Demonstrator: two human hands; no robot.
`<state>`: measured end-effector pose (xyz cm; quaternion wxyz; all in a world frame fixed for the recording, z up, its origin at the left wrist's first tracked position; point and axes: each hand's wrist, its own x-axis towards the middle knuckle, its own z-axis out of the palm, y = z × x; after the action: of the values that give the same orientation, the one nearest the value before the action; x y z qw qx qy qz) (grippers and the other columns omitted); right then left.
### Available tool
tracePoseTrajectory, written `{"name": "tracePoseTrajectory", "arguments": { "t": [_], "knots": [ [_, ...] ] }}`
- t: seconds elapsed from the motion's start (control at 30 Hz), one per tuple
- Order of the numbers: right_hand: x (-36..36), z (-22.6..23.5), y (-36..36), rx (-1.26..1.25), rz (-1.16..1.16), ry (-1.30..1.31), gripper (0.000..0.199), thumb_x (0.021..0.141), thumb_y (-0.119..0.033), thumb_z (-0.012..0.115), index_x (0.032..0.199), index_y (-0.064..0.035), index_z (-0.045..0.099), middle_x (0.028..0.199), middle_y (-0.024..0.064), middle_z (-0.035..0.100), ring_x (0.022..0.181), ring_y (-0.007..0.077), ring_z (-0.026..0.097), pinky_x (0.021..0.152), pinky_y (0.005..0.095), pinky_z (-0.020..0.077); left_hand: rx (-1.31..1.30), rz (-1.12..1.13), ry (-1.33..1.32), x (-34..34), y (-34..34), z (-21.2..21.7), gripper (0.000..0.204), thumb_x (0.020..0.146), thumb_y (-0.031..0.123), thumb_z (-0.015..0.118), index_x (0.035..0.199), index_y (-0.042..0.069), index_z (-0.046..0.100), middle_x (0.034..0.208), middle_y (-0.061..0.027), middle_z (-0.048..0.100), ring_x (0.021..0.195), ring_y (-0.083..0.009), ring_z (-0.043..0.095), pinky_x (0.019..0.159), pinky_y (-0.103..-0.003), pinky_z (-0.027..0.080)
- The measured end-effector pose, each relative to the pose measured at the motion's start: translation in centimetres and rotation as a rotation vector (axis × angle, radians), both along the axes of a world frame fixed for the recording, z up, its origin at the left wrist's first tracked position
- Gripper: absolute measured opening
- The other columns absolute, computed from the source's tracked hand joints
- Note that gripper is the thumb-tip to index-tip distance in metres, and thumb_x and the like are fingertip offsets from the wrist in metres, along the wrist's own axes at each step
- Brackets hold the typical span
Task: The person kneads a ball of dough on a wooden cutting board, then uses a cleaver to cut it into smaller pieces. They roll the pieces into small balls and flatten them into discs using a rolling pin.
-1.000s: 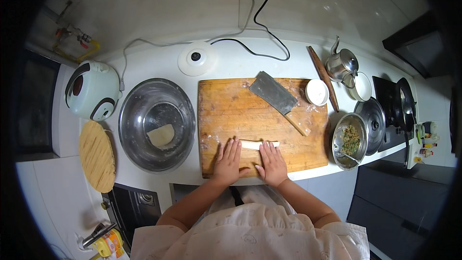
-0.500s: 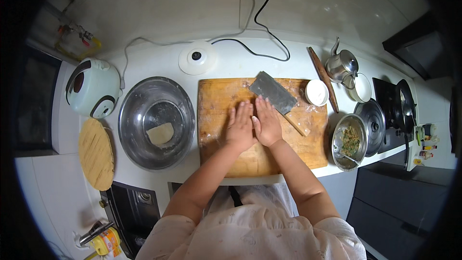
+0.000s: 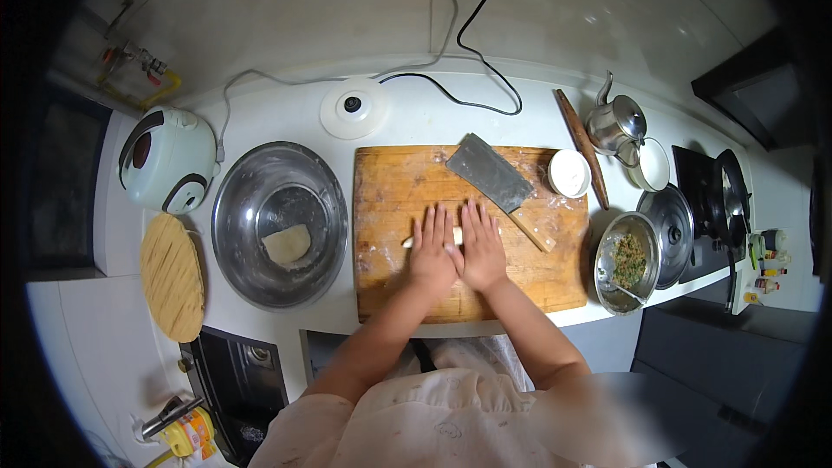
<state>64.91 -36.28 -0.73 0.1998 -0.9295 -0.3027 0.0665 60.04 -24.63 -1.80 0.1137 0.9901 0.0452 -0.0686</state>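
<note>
A pale roll of dough point(image 3: 407, 243) lies crosswise on the wooden cutting board point(image 3: 381, 182), mostly covered by my hands. Flat on top of it rest my left hand point(image 3: 432, 247) and my right hand point(image 3: 478, 243), side by side with fingers stretched forward and thumbs close together. Just beyond my right hand a cleaver point(image 3: 490, 172) lies slantwise on the board, its wooden handle toward me. White powder streaks the board. Near its far right corner stands a small white bowl point(image 3: 569, 173) with white powder inside.
Left of the board, a large steel basin point(image 3: 230, 234) holds a flat piece of dough point(image 3: 287, 245). To the right are a steel bowl of chopped filling point(image 3: 627, 262), a pot lid point(image 3: 672, 225), a rolling pin point(image 3: 582, 147) and a kettle point(image 3: 617, 121). A rice cooker point(image 3: 178, 160) stands far left.
Both hands have drawn back toward me across the board. The dough roll now shows on either side of them, where it was hidden before.
</note>
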Motion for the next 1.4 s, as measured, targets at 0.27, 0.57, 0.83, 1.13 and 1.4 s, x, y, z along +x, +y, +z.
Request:
{"name": "tracePoseTrajectory", "arguments": {
  "t": [0.27, 0.57, 0.83, 1.13, 1.4],
  "knots": [
    [-1.5, 1.6, -1.1, 0.025, 0.076, 0.046, 0.076, 0.088, -0.042, 0.054, 0.147, -0.0006, 0.028, 0.154, 0.0166, 0.026, 0.142, 0.0373, 0.023, 0.116, 0.05, 0.018, -0.047, -0.049, 0.047, -1.1, 1.4, 1.1, 0.081, 0.085, 0.034, 0.048, 0.148, -0.007, 0.018, 0.157, -0.021, 0.011, 0.147, -0.0324, 0.004, 0.118, -0.049, 0.001],
    [-1.7, 0.5, -0.9, -0.013, 0.02, 0.034, 0.08, 0.09, -0.046, 0.051, 0.149, 0.0002, 0.022, 0.156, 0.0173, 0.021, 0.144, 0.0342, 0.02, 0.117, 0.0469, 0.0152, 0.026, -0.018, 0.104, -2.0, 1.4, 1.2, 0.091, 0.084, 0.045, 0.052, 0.149, -0.006, 0.015, 0.158, -0.0197, 0.007, 0.147, -0.0317, 0.004, 0.118, -0.048, 0.001],
    [3.0, 1.8, 4.8, -0.037, 0.016, 0.009, 0.076, 0.094, -0.053, 0.038, 0.15, -0.0025, 0.022, 0.157, 0.0145, 0.019, 0.145, 0.0327, 0.014, 0.118, 0.0424, 0.0117, 0.016, 0.097, 0.023, 3.4, 3.5, 0.9, 0.079, 0.092, 0.043, 0.038, 0.15, -0.003, 0.011, 0.159, -0.0167, 0.005, 0.148, -0.0278, 0.001, 0.118, -0.046, -0.003],
    [-5.9, 1.7, -1.0, 0.02, 0.143, 0.124, 0.081, 0.09, -0.051, 0.051, 0.149, -0.0022, 0.024, 0.156, 0.016, 0.022, 0.145, 0.0314, 0.019, 0.117, 0.0442, 0.0155, -0.079, -0.116, -0.049, -7.9, 2.5, 0.3, 0.087, 0.084, 0.049, 0.053, 0.148, -0.002, 0.023, 0.156, -0.0182, 0.02, 0.147, -0.0286, 0.012, 0.118, -0.049, 0.006],
    [1.8, 0.6, 4.3, -0.074, 0.039, -0.042, 0.081, 0.091, -0.047, 0.049, 0.148, 0.0017, 0.021, 0.156, 0.0169, 0.021, 0.145, 0.0333, 0.017, 0.118, 0.0444, 0.0134, 0.054, 0.035, 0.06, -0.8, 4.3, 0.9, 0.096, 0.082, 0.057, 0.055, 0.147, -0.006, 0.022, 0.157, -0.0207, 0.014, 0.147, -0.031, 0.009, 0.118, -0.049, 0.003]
  ]
}}
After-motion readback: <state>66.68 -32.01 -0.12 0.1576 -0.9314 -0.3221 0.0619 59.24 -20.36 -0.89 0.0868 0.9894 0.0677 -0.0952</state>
